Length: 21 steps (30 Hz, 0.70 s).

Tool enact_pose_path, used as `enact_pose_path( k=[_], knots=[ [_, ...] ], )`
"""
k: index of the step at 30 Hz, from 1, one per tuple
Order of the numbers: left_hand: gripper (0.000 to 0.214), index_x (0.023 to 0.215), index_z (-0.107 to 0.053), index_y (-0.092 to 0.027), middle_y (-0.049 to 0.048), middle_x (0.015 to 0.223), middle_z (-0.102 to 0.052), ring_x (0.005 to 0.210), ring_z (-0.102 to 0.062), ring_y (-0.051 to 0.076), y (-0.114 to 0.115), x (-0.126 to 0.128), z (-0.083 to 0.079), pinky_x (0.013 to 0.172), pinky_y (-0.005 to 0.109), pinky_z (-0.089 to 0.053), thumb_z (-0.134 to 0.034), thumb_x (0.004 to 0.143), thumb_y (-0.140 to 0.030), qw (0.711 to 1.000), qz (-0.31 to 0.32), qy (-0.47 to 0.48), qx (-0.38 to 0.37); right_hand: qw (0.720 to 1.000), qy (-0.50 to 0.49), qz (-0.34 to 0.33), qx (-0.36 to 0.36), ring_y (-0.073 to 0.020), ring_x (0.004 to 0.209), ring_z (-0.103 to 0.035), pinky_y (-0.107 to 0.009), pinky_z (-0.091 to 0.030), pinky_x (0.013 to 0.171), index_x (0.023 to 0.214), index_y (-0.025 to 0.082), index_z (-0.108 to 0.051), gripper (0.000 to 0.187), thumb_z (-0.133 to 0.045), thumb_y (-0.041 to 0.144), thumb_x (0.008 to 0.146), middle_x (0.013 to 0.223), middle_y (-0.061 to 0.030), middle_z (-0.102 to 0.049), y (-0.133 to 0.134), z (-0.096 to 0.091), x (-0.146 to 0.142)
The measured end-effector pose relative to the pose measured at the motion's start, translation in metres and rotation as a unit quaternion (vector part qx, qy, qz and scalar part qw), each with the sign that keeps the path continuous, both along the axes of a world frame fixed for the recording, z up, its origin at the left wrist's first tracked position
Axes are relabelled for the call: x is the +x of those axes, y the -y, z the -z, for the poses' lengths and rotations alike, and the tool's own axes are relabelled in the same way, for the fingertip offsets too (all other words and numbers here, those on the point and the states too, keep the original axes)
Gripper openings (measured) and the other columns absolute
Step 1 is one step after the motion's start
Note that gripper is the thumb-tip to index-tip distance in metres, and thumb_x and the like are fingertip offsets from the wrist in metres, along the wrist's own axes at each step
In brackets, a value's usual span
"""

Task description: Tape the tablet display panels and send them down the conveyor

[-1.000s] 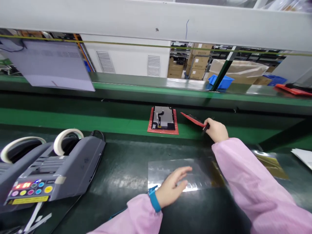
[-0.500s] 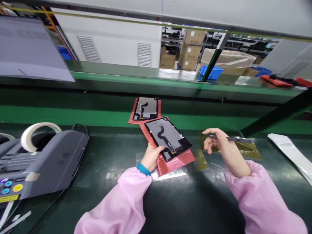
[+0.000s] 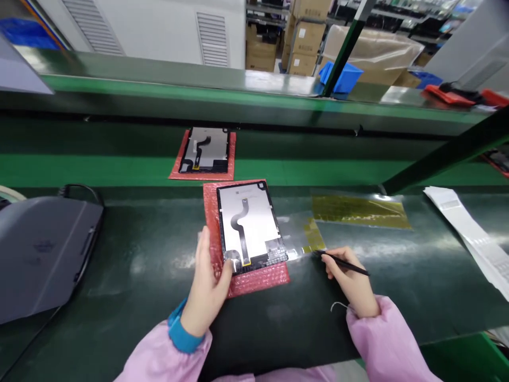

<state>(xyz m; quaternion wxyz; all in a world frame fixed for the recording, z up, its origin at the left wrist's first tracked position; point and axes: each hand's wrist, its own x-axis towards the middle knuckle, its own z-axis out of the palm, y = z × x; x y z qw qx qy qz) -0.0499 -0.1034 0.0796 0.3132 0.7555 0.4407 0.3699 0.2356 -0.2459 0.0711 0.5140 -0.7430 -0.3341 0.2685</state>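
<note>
A display panel with a silvery back, black border and dark curved ribbon cable lies on a red bubble-wrap pouch on the bench. My left hand rests at its lower left corner, thumb touching the panel's edge and fingers stretched along the pouch. In my right hand are black tweezers, pinched like a pen. Their tips meet the lower end of a clear sheet bearing small yellow tape pieces. Whether the tips grip a piece is too small to tell.
Behind lies a second display panel on red bubble wrap. A wide amber film strip lies at the right, with white paper strips farther over. A grey machine stands left. A dark green post slants at the right.
The panel and pouch, held tilted in my left hand before, now lie flat on the bench. My left fingers have straightened. My right hand has come down and left, bringing the tweezers to the yellow pieces.
</note>
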Motion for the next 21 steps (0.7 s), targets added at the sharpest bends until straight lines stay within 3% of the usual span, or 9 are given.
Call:
enact_pose_path(
  k=[3, 6, 9, 12, 17, 21],
  knots=[
    [0.072, 0.158, -0.025, -0.033, 0.0073, 0.167, -0.023, 0.156, -0.004, 0.036, 0.022, 0.004, -0.009, 0.121, 0.068, -0.014, -0.052, 0.094, -0.013, 0.976, 0.048, -0.131, 0.166, 1.0, 0.003, -0.012, -0.017, -0.0182, 0.05, -0.06, -0.032, -0.052, 0.049, 0.087, 0.024, -0.062, 0.033, -0.074, 0.054, 0.081, 0.064, -0.0001, -0.065, 0.0, -0.001, 0.002],
    [0.054, 0.146, -0.049, -0.029, 0.0047, 0.156, -0.047, 0.155, -0.016, 0.031, 0.042, 0.012, -0.009, 0.125, 0.059, -0.01, -0.051, 0.094, -0.014, 0.939, 0.138, -0.211, 0.234, 0.999, 0.013, -0.022, -0.036, -0.0179, 0.049, -0.06, -0.032, -0.052, 0.049, 0.087, 0.024, -0.062, 0.031, -0.072, 0.053, 0.084, 0.064, -0.0001, -0.066, -0.002, -0.003, 0.003],
    [0.044, 0.138, -0.058, -0.025, 0.0055, 0.153, -0.051, 0.15, -0.03, 0.031, 0.054, 0.018, -0.002, 0.125, 0.049, -0.018, -0.053, 0.095, -0.025, 0.911, 0.198, -0.271, 0.24, 0.998, 0.024, -0.033, -0.052, -0.0169, 0.048, -0.06, -0.032, -0.051, 0.05, 0.086, 0.024, -0.061, 0.031, -0.07, 0.053, 0.085, 0.066, -0.0004, -0.067, -0.005, -0.009, 0.003],
    [0.047, 0.143, -0.055, -0.026, 0.0058, 0.157, -0.046, 0.147, -0.036, 0.034, 0.058, 0.02, 0.004, 0.121, 0.048, -0.025, -0.054, 0.096, -0.033, 0.895, 0.211, -0.307, 0.246, 0.996, 0.024, -0.048, -0.069, -0.0161, 0.049, -0.061, -0.032, -0.052, 0.053, 0.084, 0.023, -0.061, 0.031, -0.069, 0.053, 0.085, 0.069, -0.0015, -0.069, -0.009, -0.013, 0.004],
    [0.051, 0.144, -0.054, -0.029, 0.0024, 0.158, -0.045, 0.145, -0.038, 0.035, 0.06, 0.02, 0.007, 0.118, 0.048, -0.027, -0.054, 0.096, -0.045, 0.894, 0.204, -0.322, 0.235, 0.997, 0.005, -0.044, -0.056, -0.0133, 0.045, -0.058, -0.028, -0.049, 0.048, 0.078, 0.021, -0.061, 0.036, -0.072, 0.055, 0.083, 0.071, -0.0033, -0.071, -0.013, -0.011, 0.008],
    [0.05, 0.144, -0.054, -0.029, 0.0025, 0.157, -0.045, 0.145, -0.036, 0.035, 0.061, 0.021, 0.007, 0.118, 0.049, -0.027, -0.054, 0.096, -0.045, 0.894, 0.206, -0.324, 0.23, 0.999, 0.003, -0.028, -0.028, -0.0109, 0.042, -0.053, -0.025, -0.045, 0.043, 0.074, 0.021, -0.06, 0.036, -0.072, 0.053, 0.084, 0.07, -0.0044, -0.073, -0.014, -0.008, 0.007]
  ],
)
